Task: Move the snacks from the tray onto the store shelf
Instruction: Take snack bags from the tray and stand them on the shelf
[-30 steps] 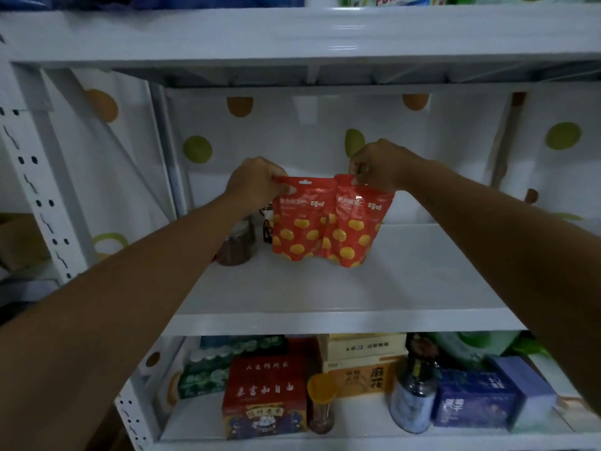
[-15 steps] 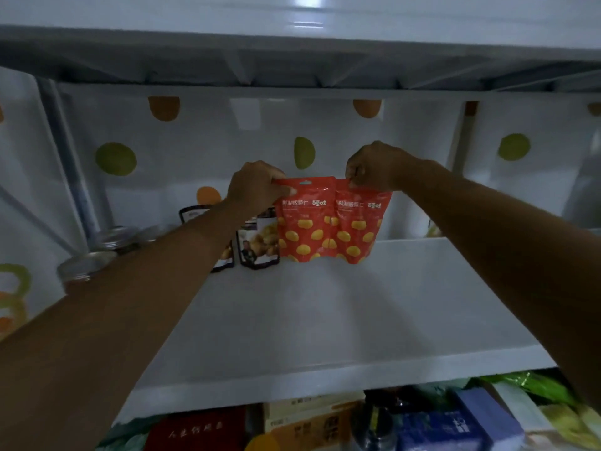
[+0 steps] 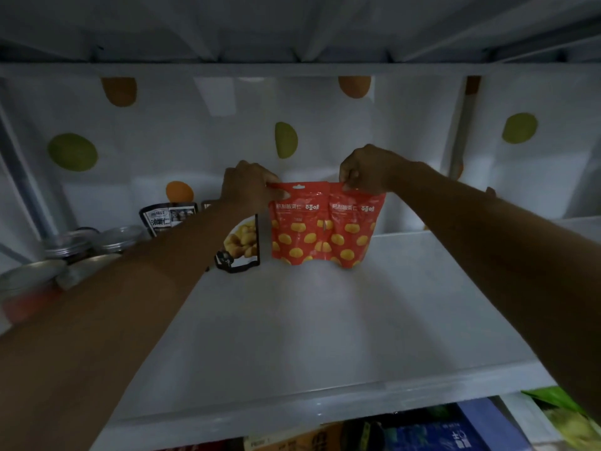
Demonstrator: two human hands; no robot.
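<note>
Two red snack pouches with yellow spots stand side by side at the back of the white shelf. My left hand pinches the top corner of the left red pouch. My right hand pinches the top of the right red pouch. Both pouch bottoms touch the shelf surface. No tray is in view.
Black snack pouches stand just left of the red ones, partly hidden by my left arm. Several jars with metal lids crowd the shelf's left end. A dotted white sheet backs the shelf. Boxes fill the shelf below.
The camera has moved closer and lower into the shelf. Both hands carried the red pouches deeper and set their bottoms down on the shelf beside the black pouches.
</note>
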